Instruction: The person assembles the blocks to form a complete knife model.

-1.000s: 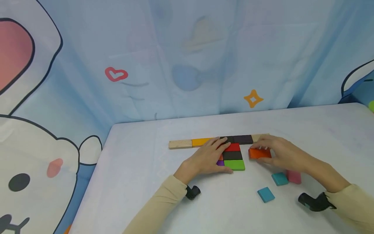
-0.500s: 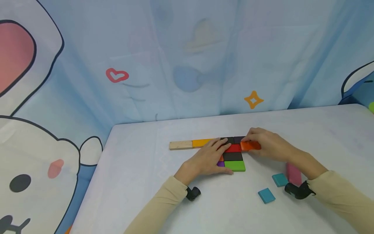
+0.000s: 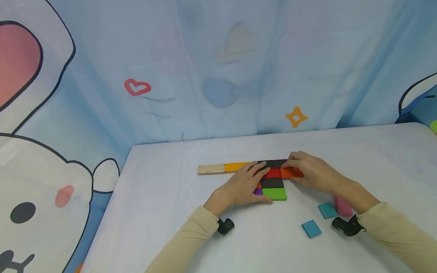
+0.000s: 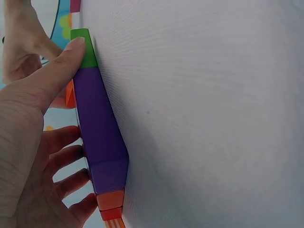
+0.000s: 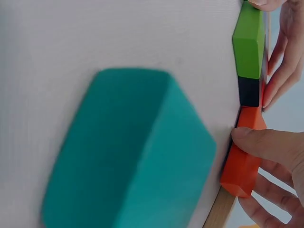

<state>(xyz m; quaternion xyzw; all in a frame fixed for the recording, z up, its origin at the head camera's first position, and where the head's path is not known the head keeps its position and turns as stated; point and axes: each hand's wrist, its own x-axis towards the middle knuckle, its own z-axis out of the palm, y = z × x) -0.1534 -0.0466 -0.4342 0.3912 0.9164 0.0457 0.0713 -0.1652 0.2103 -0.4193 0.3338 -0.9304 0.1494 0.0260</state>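
Note:
My right hand pinches an orange block between thumb and fingers, its end against the red block. Below the red one lie a black block and a green block. My left hand rests over the left part of this layout, fingers spread, covering several blocks. In the left wrist view its thumb lies on the green block's end, and its fingertips are along the far side of a long purple block. A row with a plain wood block and a yellow block runs behind.
Two teal blocks and a pink block lie loose at the right, the pink one partly under my right forearm. A teal block looms large in the right wrist view. A patterned curtain hangs behind the white table.
My right hand has moved left with the orange block, from apart to up against the red block, then slightly nearer me. The left hand has stayed in place.

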